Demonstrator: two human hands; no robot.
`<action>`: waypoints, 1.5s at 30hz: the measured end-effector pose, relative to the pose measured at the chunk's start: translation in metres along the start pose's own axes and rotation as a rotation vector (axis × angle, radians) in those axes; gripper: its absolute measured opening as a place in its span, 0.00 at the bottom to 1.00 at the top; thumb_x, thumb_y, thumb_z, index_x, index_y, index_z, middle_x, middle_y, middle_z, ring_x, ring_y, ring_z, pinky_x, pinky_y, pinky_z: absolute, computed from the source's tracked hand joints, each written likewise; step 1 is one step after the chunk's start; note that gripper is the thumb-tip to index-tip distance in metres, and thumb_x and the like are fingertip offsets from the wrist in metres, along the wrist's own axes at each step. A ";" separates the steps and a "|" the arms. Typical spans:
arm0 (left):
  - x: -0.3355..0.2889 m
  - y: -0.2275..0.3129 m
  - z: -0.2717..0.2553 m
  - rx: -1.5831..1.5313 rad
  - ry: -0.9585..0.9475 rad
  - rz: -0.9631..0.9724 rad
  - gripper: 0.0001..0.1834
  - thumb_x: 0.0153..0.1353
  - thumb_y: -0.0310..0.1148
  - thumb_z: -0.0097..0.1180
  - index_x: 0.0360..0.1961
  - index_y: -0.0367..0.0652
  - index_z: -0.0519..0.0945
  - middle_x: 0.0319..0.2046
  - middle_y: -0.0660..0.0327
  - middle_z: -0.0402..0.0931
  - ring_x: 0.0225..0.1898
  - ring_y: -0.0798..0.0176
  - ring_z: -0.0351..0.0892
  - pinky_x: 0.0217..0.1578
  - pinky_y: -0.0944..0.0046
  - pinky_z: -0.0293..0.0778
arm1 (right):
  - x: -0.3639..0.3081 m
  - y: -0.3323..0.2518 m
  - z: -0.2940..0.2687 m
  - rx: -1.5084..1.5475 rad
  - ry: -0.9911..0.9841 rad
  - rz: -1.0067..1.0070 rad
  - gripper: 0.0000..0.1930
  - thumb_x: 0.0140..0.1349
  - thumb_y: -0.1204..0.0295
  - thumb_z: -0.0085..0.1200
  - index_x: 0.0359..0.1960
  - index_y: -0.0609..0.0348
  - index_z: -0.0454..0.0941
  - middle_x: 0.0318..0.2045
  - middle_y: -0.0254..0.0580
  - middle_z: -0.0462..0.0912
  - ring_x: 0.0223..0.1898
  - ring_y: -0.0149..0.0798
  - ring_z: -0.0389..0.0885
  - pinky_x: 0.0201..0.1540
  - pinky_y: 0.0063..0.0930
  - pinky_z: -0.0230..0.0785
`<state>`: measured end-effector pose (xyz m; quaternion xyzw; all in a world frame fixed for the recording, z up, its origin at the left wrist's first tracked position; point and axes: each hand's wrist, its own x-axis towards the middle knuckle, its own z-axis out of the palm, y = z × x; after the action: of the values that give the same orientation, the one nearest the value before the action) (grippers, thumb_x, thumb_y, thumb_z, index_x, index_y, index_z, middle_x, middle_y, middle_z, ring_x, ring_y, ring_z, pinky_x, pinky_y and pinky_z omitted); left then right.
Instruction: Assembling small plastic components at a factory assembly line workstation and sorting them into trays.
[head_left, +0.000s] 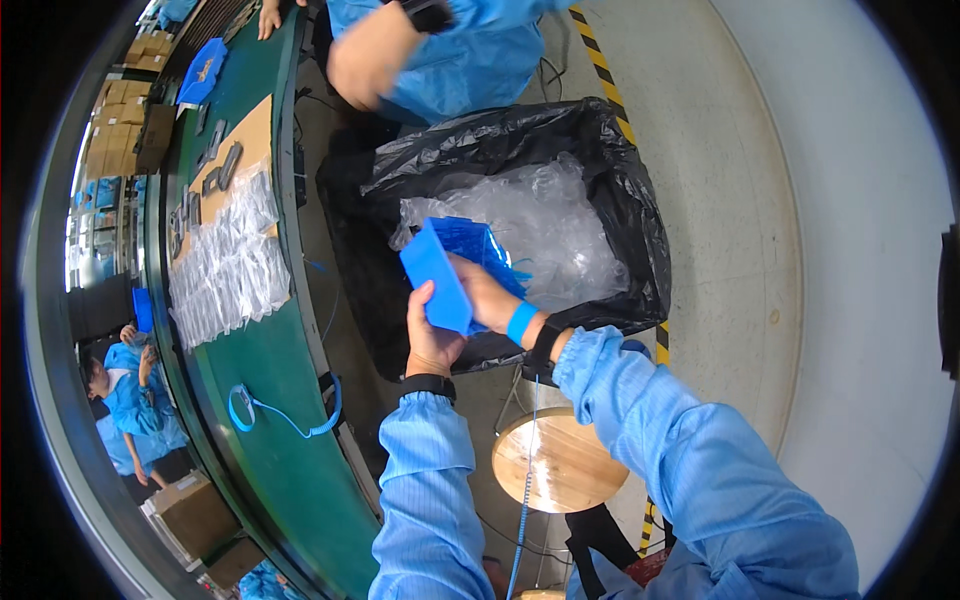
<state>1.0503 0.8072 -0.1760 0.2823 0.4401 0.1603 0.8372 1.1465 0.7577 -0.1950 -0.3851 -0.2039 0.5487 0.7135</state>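
A blue plastic bin [437, 280] is tilted over a waste bin lined with a black bag [625, 190]. My left hand [432, 345] grips the blue bin's near lower edge, its thumb pressed on the outer wall. At the bin's opening is my right hand [485, 298], reaching in behind the wall, which hides its fingers. Thin blue strips [517, 278] show beside the blue bin, by the right hand. Crumpled clear plastic bags [560, 225] fill much of the black liner beneath.
A green worktable [290, 400] runs along the left, bearing bagged parts [230, 265], dark devices [228, 165], another blue bin [203, 70] and a coiled wrist cord [325, 425]. A round wooden stool [558, 460] stands nearby. Across the waste bin is a co-worker's blurred hand [370, 60].
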 end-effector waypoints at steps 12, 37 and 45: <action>-0.007 0.012 -0.005 -0.150 0.041 -0.051 0.41 0.47 0.58 0.51 0.58 0.45 0.61 0.56 0.53 0.63 0.55 0.48 0.63 0.54 0.44 0.60 | 0.009 0.016 -0.005 -1.148 -0.160 -0.200 0.25 0.55 0.66 0.47 0.56 0.56 0.64 0.58 0.48 0.61 0.58 0.51 0.59 0.57 0.42 0.55; 0.010 -0.012 -0.009 0.030 0.140 -0.040 0.33 0.48 0.48 0.54 0.53 0.39 0.66 0.46 0.56 0.71 0.48 0.52 0.70 0.53 0.54 0.63 | 0.022 0.041 -0.024 -0.996 0.364 0.307 0.15 0.56 0.65 0.44 0.41 0.61 0.69 0.35 0.66 0.73 0.37 0.62 0.76 0.40 0.49 0.69; 0.027 -0.003 -0.039 0.346 0.478 -0.096 0.40 0.41 0.56 0.57 0.56 0.49 0.64 0.51 0.57 0.67 0.55 0.51 0.62 0.55 0.43 0.51 | 0.010 0.047 -0.073 -1.399 0.157 0.558 0.15 0.58 0.70 0.44 0.46 0.53 0.76 0.47 0.44 0.72 0.53 0.52 0.69 0.46 0.48 0.67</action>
<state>1.0332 0.8319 -0.2127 0.3541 0.6586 0.1050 0.6557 1.1728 0.7480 -0.2780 -0.8233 -0.3480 0.4226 0.1499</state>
